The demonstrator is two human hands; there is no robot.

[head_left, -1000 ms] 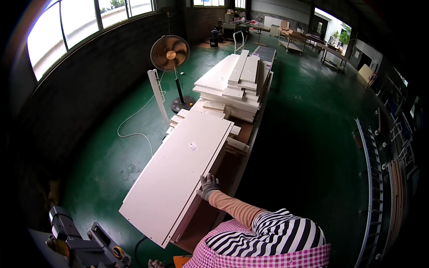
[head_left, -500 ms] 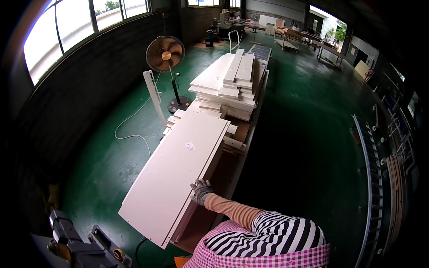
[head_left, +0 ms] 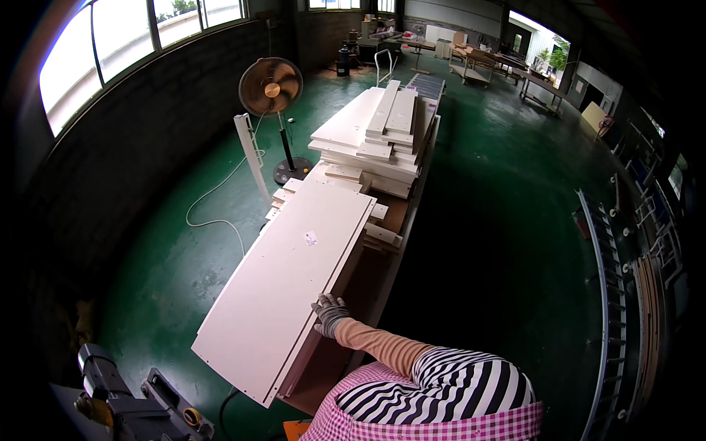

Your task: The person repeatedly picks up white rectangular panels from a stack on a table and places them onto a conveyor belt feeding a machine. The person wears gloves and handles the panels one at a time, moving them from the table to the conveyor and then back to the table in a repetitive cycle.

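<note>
On the right long edge of the white panel (head_left: 287,283), toward its near end, a gloved hand (head_left: 329,314), fingers curled over the edge and gripping it; which hand, hard to tell, taken here as the right. Slid a little nearer along that edge than a second ago, panel barely shifted — probably a regrip rather than a lift. Mid-panel, a small pale square sticker (head_left: 311,238). Beyond the panel's far end, a stack of white boards (head_left: 379,140); left of that end, a standing fan (head_left: 271,87).

Grey work glove (head_left: 329,314), striped sleeve (head_left: 448,382)
</note>
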